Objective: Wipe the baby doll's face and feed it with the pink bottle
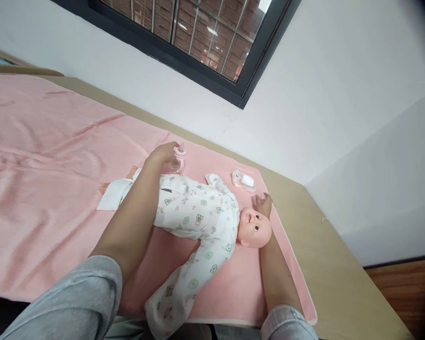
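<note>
My left hand (167, 153) is closed around a baby bottle (180, 158) with a pink collar, a pink handle and a bare clear teat pointing up. It is beyond the doll's body. The baby doll (198, 212) lies on its back in a white printed outfit, its head (255, 227) to the right and its legs partly behind my left forearm. Past the head, my right hand (264, 204) has its fingers curled around a small, see-through thing, hard to make out. The doll's head partly hides my right wrist.
A pink blanket (56, 156) with folds covers most of the wooden table (304, 226). Near my right hand lies a small clear packet with a white piece (243, 180). A white wall and a dark-framed window (198, 71) stand behind the table.
</note>
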`<state>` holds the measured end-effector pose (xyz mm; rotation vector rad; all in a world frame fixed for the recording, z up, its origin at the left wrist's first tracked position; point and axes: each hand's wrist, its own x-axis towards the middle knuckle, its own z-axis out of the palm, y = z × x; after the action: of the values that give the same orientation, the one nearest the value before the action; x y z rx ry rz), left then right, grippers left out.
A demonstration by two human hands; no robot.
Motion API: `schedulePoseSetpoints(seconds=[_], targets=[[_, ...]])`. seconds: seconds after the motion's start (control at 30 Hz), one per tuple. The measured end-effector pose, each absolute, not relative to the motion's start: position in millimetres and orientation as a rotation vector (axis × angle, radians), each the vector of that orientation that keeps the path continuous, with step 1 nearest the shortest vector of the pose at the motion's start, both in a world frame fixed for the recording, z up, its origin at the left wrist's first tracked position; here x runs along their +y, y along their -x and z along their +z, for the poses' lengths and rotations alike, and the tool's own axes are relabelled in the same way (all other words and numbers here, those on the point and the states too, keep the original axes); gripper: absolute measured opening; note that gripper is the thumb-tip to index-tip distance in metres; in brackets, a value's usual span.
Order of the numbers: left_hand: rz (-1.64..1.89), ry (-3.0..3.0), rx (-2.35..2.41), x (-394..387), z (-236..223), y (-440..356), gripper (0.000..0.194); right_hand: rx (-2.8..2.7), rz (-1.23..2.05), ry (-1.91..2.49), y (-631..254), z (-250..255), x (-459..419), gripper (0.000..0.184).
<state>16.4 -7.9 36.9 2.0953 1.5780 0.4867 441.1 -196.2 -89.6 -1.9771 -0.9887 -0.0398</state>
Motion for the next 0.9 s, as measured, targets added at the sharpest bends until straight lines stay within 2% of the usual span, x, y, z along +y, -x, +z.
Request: schedulePoseSetpoints(seconds=[0.3,0.67,0.77,0.9], targets=[[0.532,-2.125,1.61,-1,30,-19,0.077,-0.869,0.044,1.992,-451,-92,-197,0.075],[0.595,-2.144,1.615,-4,29,-23,0.06,-0.883,0.077,2.016,-457,-95,-198,0.08],[0.676,-2.116,1.64,-5,34,-23,0.059,-0.9,0.068,2.017,-459,-96,-198,0.081],[0.96,-2.029,1.482,-12,45,-26,0.056,-0.915,0.067,2.021,-461,-97,-198,0.085]])
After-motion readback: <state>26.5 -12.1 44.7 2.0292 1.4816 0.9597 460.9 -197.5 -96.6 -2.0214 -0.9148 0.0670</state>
